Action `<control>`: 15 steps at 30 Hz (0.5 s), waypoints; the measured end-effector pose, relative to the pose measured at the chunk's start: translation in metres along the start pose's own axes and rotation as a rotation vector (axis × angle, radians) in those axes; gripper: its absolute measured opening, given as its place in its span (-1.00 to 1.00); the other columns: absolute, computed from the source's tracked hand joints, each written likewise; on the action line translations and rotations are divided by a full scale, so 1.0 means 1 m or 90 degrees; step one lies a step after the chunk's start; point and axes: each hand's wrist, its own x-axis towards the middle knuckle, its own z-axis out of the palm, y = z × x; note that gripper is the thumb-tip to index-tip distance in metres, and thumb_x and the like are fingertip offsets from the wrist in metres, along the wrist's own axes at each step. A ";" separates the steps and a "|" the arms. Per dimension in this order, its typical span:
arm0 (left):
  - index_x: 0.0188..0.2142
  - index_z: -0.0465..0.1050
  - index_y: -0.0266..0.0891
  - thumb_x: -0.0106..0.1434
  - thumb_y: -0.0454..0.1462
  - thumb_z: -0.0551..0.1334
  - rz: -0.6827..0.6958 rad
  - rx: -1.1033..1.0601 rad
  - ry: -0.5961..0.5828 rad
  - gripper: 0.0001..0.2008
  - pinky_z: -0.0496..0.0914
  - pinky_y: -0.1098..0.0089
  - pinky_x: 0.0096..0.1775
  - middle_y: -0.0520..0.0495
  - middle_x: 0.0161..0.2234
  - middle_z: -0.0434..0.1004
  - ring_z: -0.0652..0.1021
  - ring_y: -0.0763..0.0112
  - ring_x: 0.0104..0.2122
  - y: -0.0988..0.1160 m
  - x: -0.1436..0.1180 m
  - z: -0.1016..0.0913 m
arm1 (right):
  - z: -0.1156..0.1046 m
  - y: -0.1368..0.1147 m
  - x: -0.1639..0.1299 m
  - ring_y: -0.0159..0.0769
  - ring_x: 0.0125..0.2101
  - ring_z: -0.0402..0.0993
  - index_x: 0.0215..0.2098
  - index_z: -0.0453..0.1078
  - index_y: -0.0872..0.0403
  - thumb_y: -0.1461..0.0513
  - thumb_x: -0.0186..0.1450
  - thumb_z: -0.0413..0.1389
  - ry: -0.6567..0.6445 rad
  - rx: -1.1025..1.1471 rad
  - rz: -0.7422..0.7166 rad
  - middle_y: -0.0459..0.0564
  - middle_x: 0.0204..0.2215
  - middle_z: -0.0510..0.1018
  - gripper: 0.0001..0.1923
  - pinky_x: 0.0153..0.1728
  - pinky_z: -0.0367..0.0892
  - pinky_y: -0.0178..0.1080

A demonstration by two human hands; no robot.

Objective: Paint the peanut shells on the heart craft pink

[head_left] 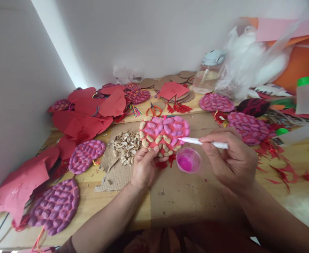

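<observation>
Peanut-studded red disc (158,130), held between the hands. The left hand (144,167) pinches its near left edge, thumb on the face and the other fingers apparently behind, a grip that seems meant to steady the disc while leaving most of its surface exposed. The fingers of the right hand (232,163) pinch a white pen-like tool (194,140), its pink tip at the disc's right side, left of those fingers. A cup of pink liquid (188,162) stands between the two sets of fingers, presumably for easy reach. Peanut shells (125,146) lie left of the left fingers on cardboard (117,177), which probably shields the desk (86,191). Both forearms angle inward; the right thumb supports the tool, nearly level
</observation>
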 end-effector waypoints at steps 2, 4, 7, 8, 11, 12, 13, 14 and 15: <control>-0.41 0.64 -0.23 -0.03 -0.14 0.64 -0.004 -0.009 0.002 -0.69 0.66 0.30 -0.36 -0.05 -0.42 0.70 0.69 0.30 -0.44 0.000 0.000 0.000 | 0.000 0.000 0.000 -0.16 -0.21 0.56 -0.10 0.55 -0.11 0.24 0.40 0.26 0.009 0.004 0.002 -0.08 -0.27 0.64 -0.87 -0.16 0.42 -0.04; -0.38 0.66 -0.23 -0.05 -0.14 0.65 -0.006 -0.015 0.006 -0.68 0.66 0.32 -0.36 -0.06 -0.38 0.72 0.70 0.30 -0.42 0.001 0.000 0.001 | 0.000 0.001 0.000 -0.15 -0.20 0.57 -0.10 0.55 -0.11 0.24 0.39 0.26 0.004 0.015 0.005 -0.07 -0.27 0.64 -0.87 -0.16 0.44 -0.03; -0.36 0.66 -0.23 -0.04 -0.14 0.65 -0.004 -0.010 0.006 -0.67 0.66 0.32 -0.36 -0.06 -0.37 0.72 0.71 0.30 -0.41 0.001 -0.001 0.001 | 0.000 0.002 0.000 -0.14 -0.21 0.57 -0.09 0.56 -0.12 0.25 0.39 0.26 -0.004 0.006 0.001 -0.07 -0.27 0.64 -0.85 -0.16 0.43 -0.02; -0.36 0.65 -0.23 -0.03 -0.14 0.64 -0.002 -0.008 0.004 -0.67 0.65 0.32 -0.36 -0.05 -0.37 0.72 0.71 0.30 -0.42 0.000 -0.001 0.000 | 0.000 0.002 0.000 -0.15 -0.21 0.56 -0.10 0.55 -0.12 0.25 0.39 0.26 0.001 0.000 -0.002 -0.08 -0.28 0.64 -0.86 -0.16 0.42 -0.02; -0.35 0.65 -0.22 0.00 -0.14 0.62 0.000 -0.004 0.000 -0.69 0.65 0.29 -0.35 -0.06 -0.36 0.72 0.71 0.28 -0.40 0.000 -0.001 0.000 | 0.000 0.002 0.000 -0.16 -0.22 0.55 -0.11 0.55 -0.10 0.25 0.40 0.25 0.007 0.000 -0.007 -0.08 -0.29 0.63 -0.87 -0.17 0.40 -0.03; -0.35 0.65 -0.22 0.00 -0.14 0.62 0.001 -0.004 0.001 -0.69 0.65 0.28 -0.35 -0.06 -0.35 0.72 0.71 0.27 -0.40 0.000 0.000 -0.001 | 0.000 0.001 0.000 -0.16 -0.21 0.55 -0.10 0.55 -0.10 0.25 0.40 0.24 0.004 0.004 -0.005 -0.08 -0.28 0.64 -0.87 -0.17 0.41 -0.04; -0.35 0.65 -0.22 0.00 -0.14 0.62 0.001 -0.003 0.002 -0.70 0.65 0.28 -0.35 -0.06 -0.34 0.73 0.70 0.27 -0.39 -0.001 0.000 -0.001 | 0.000 0.001 0.000 -0.16 -0.20 0.56 -0.10 0.55 -0.11 0.24 0.41 0.24 -0.001 0.007 -0.002 -0.07 -0.27 0.64 -0.88 -0.17 0.42 -0.04; -0.35 0.65 -0.22 0.00 -0.14 0.62 0.001 -0.003 0.002 -0.70 0.65 0.28 -0.35 -0.06 -0.34 0.73 0.71 0.27 -0.39 -0.001 0.000 -0.001 | 0.000 0.001 0.000 -0.15 -0.20 0.56 -0.09 0.55 -0.11 0.23 0.41 0.24 -0.004 0.006 0.002 -0.07 -0.27 0.64 -0.88 -0.17 0.42 -0.04; -0.36 0.65 -0.22 0.00 -0.15 0.63 0.001 -0.003 0.003 -0.70 0.65 0.28 -0.36 -0.06 -0.34 0.73 0.70 0.27 -0.39 -0.001 0.000 -0.001 | 0.000 0.001 0.000 -0.15 -0.20 0.56 -0.10 0.55 -0.12 0.23 0.41 0.24 -0.005 0.001 0.005 -0.07 -0.27 0.64 -0.88 -0.17 0.42 -0.03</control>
